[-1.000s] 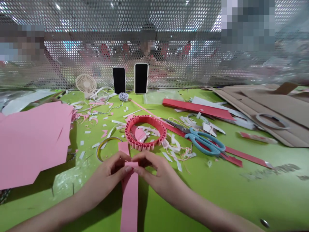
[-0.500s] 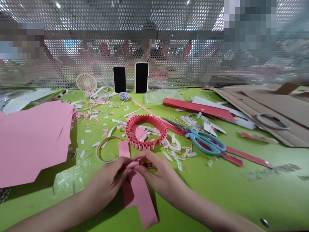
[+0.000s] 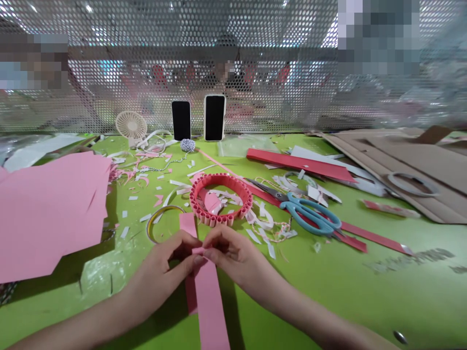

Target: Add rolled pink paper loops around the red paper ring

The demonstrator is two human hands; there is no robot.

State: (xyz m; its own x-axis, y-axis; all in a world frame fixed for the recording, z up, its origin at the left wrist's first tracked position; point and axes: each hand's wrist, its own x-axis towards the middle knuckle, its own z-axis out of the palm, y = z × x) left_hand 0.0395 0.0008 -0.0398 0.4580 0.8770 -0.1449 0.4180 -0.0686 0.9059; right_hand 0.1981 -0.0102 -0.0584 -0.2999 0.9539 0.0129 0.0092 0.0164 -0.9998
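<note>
Since half a second ago, our pink paper strip (image 3: 209,306) has swung from its splayed slant to hang almost straight down. Our left hand (image 3: 160,265) and right hand (image 3: 233,253) have drawn closer, pinching its small folded end (image 3: 198,251) flatter.

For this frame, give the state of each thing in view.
left hand, pinching the pink paper strip
right hand, pinching the same strip
pink paper strip, bent between both hands
rolled-paper ring, lying flat, closed
blue-handled scissors, lying on a red strip
two phones, upright, screens dark
</note>
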